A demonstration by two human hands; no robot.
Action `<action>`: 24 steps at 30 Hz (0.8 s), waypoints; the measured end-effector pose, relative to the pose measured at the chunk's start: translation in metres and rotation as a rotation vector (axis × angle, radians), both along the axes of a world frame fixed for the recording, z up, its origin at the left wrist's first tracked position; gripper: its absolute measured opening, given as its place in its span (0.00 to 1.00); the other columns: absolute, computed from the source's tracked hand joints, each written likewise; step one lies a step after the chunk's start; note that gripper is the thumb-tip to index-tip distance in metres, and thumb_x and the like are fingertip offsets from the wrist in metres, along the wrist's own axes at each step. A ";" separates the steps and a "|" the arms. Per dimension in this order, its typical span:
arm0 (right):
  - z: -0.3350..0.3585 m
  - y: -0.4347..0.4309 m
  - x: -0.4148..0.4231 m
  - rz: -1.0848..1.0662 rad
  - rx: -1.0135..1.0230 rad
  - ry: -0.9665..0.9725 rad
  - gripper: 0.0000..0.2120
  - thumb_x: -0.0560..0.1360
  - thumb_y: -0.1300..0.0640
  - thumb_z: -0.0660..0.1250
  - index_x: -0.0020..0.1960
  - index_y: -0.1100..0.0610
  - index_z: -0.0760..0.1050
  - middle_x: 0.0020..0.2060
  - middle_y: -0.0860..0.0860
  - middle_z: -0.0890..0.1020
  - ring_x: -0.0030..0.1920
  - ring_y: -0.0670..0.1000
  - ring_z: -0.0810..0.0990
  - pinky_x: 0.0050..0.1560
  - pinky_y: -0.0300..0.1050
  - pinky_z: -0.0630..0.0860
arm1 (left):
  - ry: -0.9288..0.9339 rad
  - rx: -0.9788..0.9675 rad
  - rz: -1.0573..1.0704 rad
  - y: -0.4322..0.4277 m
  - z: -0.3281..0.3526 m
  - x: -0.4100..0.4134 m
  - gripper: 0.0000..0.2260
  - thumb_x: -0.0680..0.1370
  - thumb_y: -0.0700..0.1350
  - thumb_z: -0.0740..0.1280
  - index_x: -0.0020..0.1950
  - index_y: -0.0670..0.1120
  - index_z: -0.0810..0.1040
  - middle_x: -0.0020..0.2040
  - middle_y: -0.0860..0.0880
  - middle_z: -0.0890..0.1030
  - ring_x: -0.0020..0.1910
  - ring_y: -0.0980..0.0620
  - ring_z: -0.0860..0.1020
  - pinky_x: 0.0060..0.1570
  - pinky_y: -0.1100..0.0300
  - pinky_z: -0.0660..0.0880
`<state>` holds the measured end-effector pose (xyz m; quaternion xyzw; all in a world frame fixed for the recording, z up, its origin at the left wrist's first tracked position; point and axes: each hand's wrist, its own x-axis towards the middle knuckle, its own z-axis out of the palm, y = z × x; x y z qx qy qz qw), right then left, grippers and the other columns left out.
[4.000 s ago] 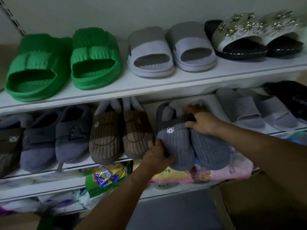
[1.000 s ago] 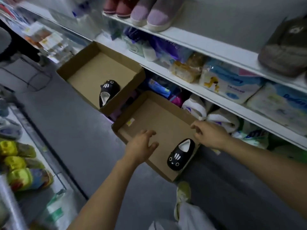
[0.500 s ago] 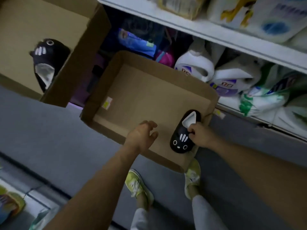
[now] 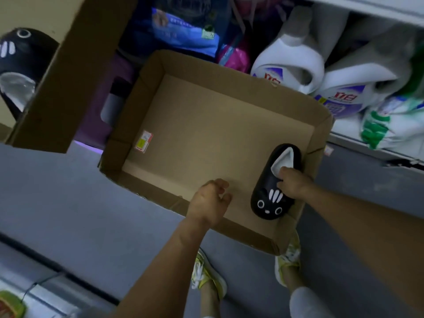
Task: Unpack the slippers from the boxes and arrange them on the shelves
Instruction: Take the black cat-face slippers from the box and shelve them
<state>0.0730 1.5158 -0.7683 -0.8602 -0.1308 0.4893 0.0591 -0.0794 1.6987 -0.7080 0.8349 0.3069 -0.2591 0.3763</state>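
A black slipper with a white cat face [image 4: 270, 203] lies in the near right corner of a shallow cardboard box [image 4: 146, 79] on the floor. My right hand [image 4: 292, 183] grips the slipper at its opening, fingers curled over the edge with the white lining. My left hand [image 4: 212, 201] hovers over the box's near edge, fingers loosely curled and holding nothing. A second black cat slipper [image 4: 21, 63] lies in another cardboard box [image 4: 68, 88] at the upper left.
White detergent bottles [image 4: 291, 58] and plastic packs [image 4: 183, 28] fill the bottom shelf right behind the box. Grey floor [image 4: 57, 203] spreads to the left. My feet in yellow-green shoes [image 4: 207, 277] stand just in front of the box.
I turned from the grey slippers on the shelf down to the boxes on the floor. My right hand reached the black cat slipper and took hold of it; the view moved closer.
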 end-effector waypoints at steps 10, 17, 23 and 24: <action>0.109 0.037 0.006 0.024 0.142 0.022 0.14 0.76 0.55 0.66 0.36 0.52 0.63 0.34 0.51 0.72 0.40 0.52 0.74 0.42 0.46 0.71 | -0.069 0.037 0.118 0.028 0.099 -0.002 0.15 0.79 0.49 0.63 0.65 0.49 0.73 0.55 0.51 0.77 0.48 0.54 0.78 0.50 0.59 0.76; 0.222 0.113 0.036 0.073 0.274 0.050 0.11 0.74 0.55 0.68 0.39 0.55 0.67 0.35 0.52 0.74 0.39 0.49 0.74 0.41 0.44 0.71 | -0.153 0.084 0.279 0.075 0.191 -0.014 0.14 0.79 0.51 0.62 0.65 0.53 0.72 0.54 0.55 0.77 0.48 0.58 0.77 0.50 0.61 0.76; 0.288 0.215 0.046 0.096 0.348 -0.082 0.15 0.75 0.55 0.68 0.35 0.55 0.64 0.29 0.50 0.66 0.31 0.47 0.66 0.31 0.39 0.63 | -0.293 0.146 0.346 0.177 0.243 -0.026 0.11 0.79 0.48 0.64 0.60 0.51 0.76 0.50 0.54 0.80 0.45 0.59 0.77 0.42 0.71 0.71; 0.293 0.233 0.048 0.089 0.362 -0.086 0.17 0.75 0.54 0.68 0.33 0.54 0.64 0.28 0.50 0.66 0.31 0.48 0.66 0.33 0.40 0.63 | -0.307 0.134 0.367 0.199 0.248 -0.029 0.10 0.79 0.48 0.64 0.59 0.51 0.76 0.50 0.54 0.80 0.45 0.58 0.78 0.44 0.67 0.74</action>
